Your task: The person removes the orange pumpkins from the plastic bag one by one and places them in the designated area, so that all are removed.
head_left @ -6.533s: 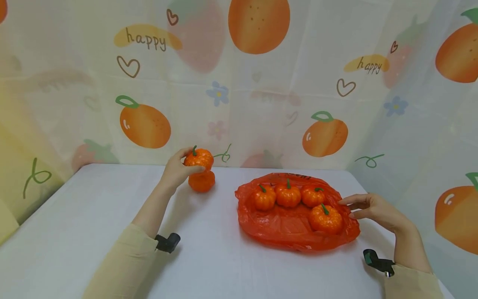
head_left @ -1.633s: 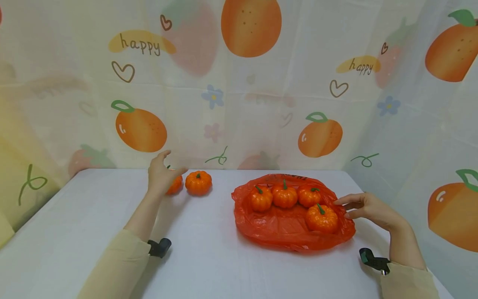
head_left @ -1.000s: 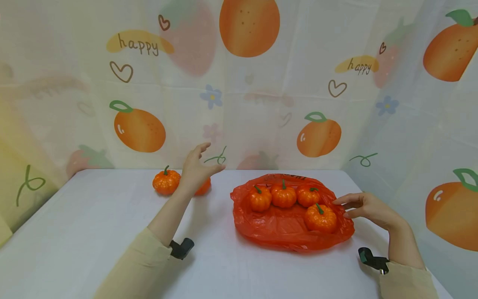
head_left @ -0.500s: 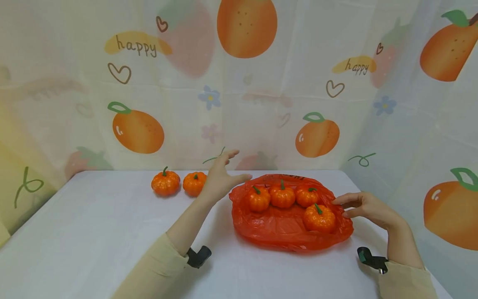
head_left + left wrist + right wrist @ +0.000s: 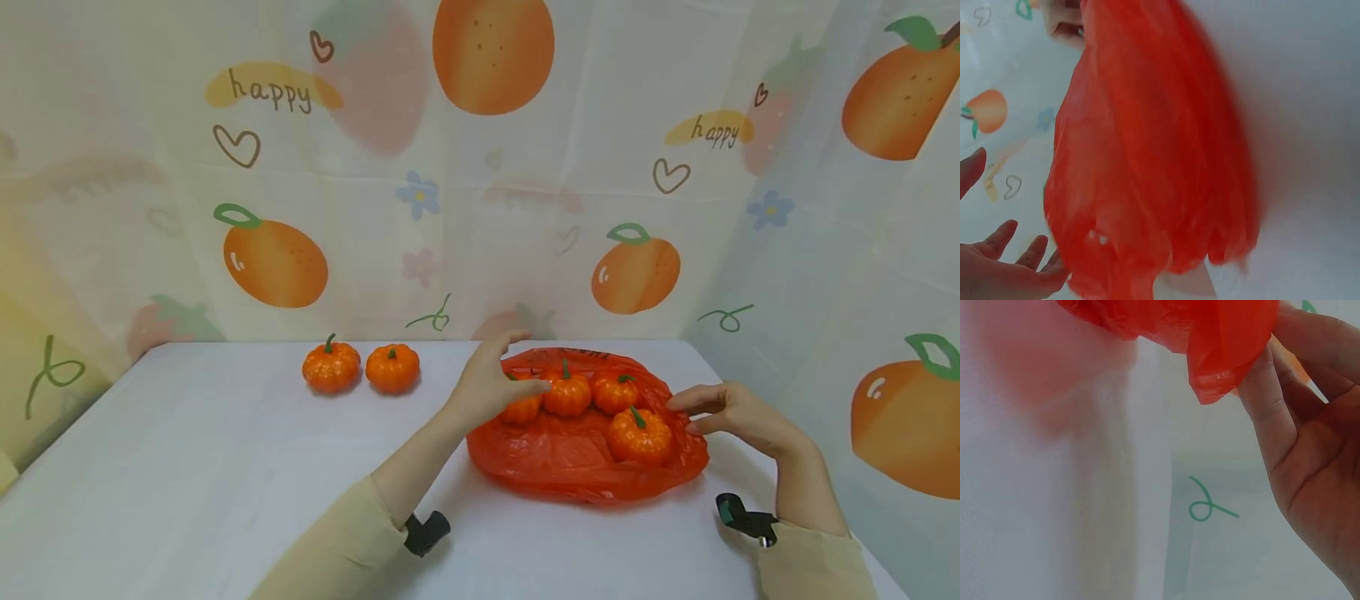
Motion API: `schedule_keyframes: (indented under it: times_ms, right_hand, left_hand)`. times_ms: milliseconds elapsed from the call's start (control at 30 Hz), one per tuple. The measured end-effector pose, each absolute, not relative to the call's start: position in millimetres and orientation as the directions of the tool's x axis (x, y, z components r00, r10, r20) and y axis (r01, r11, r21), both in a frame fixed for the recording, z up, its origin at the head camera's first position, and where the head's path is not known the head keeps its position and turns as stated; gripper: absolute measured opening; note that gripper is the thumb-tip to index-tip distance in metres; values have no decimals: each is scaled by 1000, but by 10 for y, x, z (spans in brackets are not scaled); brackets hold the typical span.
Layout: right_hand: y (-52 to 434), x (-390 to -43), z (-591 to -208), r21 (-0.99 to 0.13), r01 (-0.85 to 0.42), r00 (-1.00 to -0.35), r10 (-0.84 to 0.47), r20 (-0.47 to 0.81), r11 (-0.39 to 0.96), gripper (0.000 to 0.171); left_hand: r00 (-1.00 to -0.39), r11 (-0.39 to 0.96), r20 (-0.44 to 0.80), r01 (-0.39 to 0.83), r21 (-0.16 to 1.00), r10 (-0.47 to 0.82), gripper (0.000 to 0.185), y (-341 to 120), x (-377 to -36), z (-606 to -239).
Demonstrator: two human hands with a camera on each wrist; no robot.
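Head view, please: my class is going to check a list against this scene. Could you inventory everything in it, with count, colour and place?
red plastic bag: one, red, right of centre on the table
pumpkins in the bag: four, orange with green stems, three along the back, one front right
pumpkins outside the bag: two, orange with green stems, left of the bag, near the table's back edge
table: one, white, under everything
printed cloth: sheet count unclear, pale with fruit, heart and flower prints, behind the table
sleeves: two, beige, lower edge
wrist devices: two, black, one by each cuff
left grip: one, bare, at the bag's left side
right grip: one, bare, touching the bag's right edge
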State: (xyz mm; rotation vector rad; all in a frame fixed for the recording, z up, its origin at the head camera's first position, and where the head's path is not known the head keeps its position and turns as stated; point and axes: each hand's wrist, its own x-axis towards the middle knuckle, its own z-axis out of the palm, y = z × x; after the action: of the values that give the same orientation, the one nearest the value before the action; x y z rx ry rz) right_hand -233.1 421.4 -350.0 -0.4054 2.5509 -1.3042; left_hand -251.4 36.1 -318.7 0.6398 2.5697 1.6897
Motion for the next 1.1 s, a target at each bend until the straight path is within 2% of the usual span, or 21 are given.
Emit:
schedule_keyframes:
  times_ms: [233, 733, 1100]
  right_hand:
    - [4203, -2318, -3485, -816, -128, -930, -353, -98, 564, 35]
    - [4209, -2300, -3465, -819, -130, -930, -356, -96, 560, 35]
    - [4203, -2294, -3455, -813, -113, -936, -335, -105, 571, 36]
  left_hand:
    - [-900, 317, 170, 310, 896, 400, 69, 614, -2432, -3317]
    - [-869, 375, 70, 283, 883, 490, 68, 1167, -2382, -3429]
    - [-875, 415, 11, 241, 877, 484, 65, 1495, -2391, -3513]
